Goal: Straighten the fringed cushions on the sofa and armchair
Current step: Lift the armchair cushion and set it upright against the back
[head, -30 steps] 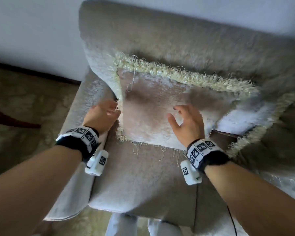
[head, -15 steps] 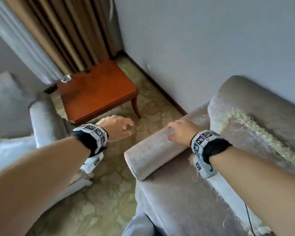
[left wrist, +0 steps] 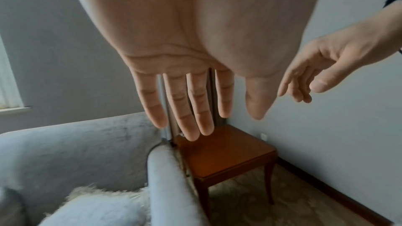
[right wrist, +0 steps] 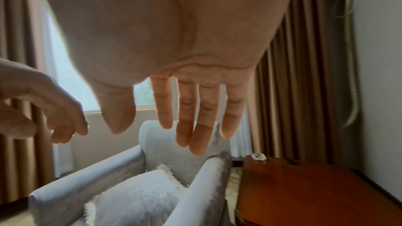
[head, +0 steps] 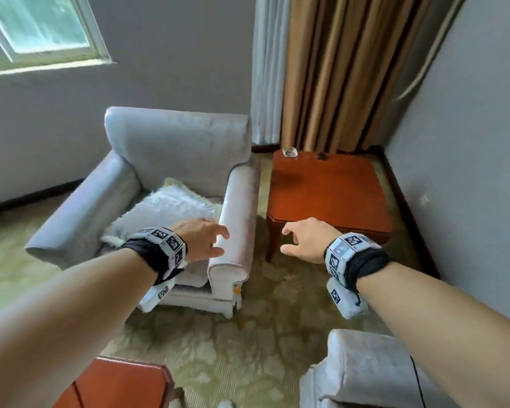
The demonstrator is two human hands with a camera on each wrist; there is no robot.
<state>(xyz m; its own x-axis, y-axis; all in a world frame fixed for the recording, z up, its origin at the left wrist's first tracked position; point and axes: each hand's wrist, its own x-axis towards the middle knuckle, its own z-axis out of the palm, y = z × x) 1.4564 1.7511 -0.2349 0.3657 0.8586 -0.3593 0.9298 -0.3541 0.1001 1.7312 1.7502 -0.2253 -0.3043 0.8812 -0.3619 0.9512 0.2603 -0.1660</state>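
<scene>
A grey armchair (head: 177,148) stands ahead by the wall. On its seat a pale fringed cushion (head: 162,210) lies flat and askew; the cushion (right wrist: 139,197) also shows in the right wrist view and as a corner (left wrist: 95,209) in the left wrist view. My left hand (head: 206,242) hovers in the air in front of the chair's right armrest (head: 239,219), fingers straight and empty. My right hand (head: 301,242) hangs level with it over the carpet, fingers spread, holding nothing. An arm of the sofa (head: 365,369) sits at the bottom right.
A reddish wooden side table (head: 327,195) stands right of the armchair with a glass ashtray (head: 289,152) at its back edge. Brown curtains (head: 345,72) hang behind it. A second wooden table corner (head: 115,384) lies at the bottom left. Patterned carpet (head: 233,343) covers the floor between.
My view has swung left from the sofa cushion to the armchair. Both hands have left the sofa and now reach forward in the air, empty.
</scene>
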